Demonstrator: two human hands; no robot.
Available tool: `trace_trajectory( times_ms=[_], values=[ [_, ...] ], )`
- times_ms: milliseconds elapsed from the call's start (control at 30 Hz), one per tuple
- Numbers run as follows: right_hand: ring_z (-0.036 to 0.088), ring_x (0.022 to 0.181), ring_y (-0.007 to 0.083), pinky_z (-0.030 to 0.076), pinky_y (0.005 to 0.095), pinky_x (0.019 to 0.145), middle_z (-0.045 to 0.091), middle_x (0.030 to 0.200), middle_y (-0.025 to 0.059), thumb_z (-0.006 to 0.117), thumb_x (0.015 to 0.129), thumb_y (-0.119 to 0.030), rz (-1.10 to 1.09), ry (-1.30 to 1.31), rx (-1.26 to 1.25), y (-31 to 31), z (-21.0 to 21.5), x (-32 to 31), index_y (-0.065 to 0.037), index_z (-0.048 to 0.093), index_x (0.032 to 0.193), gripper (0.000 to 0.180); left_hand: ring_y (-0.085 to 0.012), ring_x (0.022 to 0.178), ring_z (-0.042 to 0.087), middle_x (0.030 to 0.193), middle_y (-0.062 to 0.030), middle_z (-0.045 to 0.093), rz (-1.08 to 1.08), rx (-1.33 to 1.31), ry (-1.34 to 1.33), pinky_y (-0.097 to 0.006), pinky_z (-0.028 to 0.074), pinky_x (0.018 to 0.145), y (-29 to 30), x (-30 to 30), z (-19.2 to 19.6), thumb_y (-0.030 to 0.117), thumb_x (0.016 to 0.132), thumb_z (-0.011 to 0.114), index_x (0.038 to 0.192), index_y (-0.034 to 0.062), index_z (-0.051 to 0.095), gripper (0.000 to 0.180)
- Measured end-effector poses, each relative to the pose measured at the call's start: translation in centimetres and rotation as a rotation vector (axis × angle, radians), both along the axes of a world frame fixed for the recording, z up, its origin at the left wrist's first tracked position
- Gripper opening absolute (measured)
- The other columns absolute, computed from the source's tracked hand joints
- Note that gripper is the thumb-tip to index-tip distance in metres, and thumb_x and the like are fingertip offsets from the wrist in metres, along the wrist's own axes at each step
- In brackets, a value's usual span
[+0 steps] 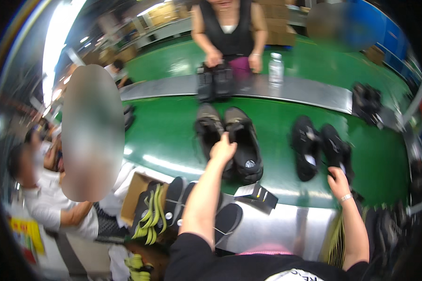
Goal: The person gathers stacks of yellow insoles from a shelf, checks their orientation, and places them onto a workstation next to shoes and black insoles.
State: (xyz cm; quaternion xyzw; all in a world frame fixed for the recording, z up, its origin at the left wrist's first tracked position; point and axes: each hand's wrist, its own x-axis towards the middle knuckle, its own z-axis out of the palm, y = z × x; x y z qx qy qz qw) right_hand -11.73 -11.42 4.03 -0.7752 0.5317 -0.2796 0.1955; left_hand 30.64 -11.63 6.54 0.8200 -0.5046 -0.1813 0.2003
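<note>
My left hand [224,150] is closed over the adjoining inner collars of a pair of dark shoes, a left shoe [210,126] and a right shoe [246,140], toes pointing away from me. A round light mark shows inside the right shoe's heel. To the right, my right hand [338,182] grips the heel of a black shoe [332,140]. Its mate, another black shoe [306,145] with a white patch inside, lies just left of it. A small dark box [256,196] sits on the metal edge in front of me.
Across the green surface [276,126], a person [225,37] holds black shoes [214,82] at the metal rail [309,96]. A clear bottle [276,70] stands there. Insoles and a cardboard box [138,194] are near left; dark shoes [366,100] lie far right. Other people work at left.
</note>
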Motion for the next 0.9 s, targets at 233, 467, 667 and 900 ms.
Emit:
trace_trajectory(
  times_ms=[233,467,667,900],
  values=[
    [0.029,0.117,0.0363,0.025,0.0397,0.099,0.029,0.130,0.0208,0.065,0.060,-0.006,0.009,0.239,0.022,-2.8,-7.7,2.9,-0.002,0.032,0.124,0.072,-0.0348,0.112,0.039,0.120,-0.0247,0.040,-0.129,0.260,-0.190,-0.051,0.026,0.094,0.2,1.9,-4.1,0.045,0.072,0.053,0.128,0.0080,0.031,0.071],
    [0.041,0.106,0.0377,0.037,0.0385,0.088,0.033,0.129,0.0187,0.070,0.048,-0.009,0.024,0.417,-0.093,-5.6,-8.2,1.6,-0.002,0.048,0.083,0.042,-0.0262,0.117,0.038,0.137,-0.0220,0.017,0.036,-0.222,0.617,-0.036,0.034,0.095,9.2,8.5,8.4,0.026,0.076,0.063,0.131,-0.0009,0.020,0.075],
    [0.020,0.124,0.0305,0.028,0.0572,0.089,0.022,0.135,0.0133,0.064,0.068,-0.046,-0.218,0.949,0.248,-5.0,-0.7,1.6,-0.028,0.054,0.106,0.044,-0.0148,0.074,0.056,0.094,-0.0106,0.056,0.673,-1.307,0.449,-0.027,0.045,0.061,17.5,14.8,19.2,0.014,0.078,0.055,0.135,0.0051,-0.003,0.081],
    [0.022,0.122,0.0354,0.033,0.0572,0.087,0.020,0.137,0.0068,0.066,0.065,-0.049,-0.388,0.728,0.292,-4.4,-2.9,0.1,-0.038,0.050,0.110,0.049,-0.0149,0.073,0.054,0.093,-0.0134,0.056,0.555,-1.194,0.675,-0.025,0.044,0.061,20.7,9.5,16.3,0.011,0.081,0.051,0.131,0.0021,0.015,0.062]
  ],
)
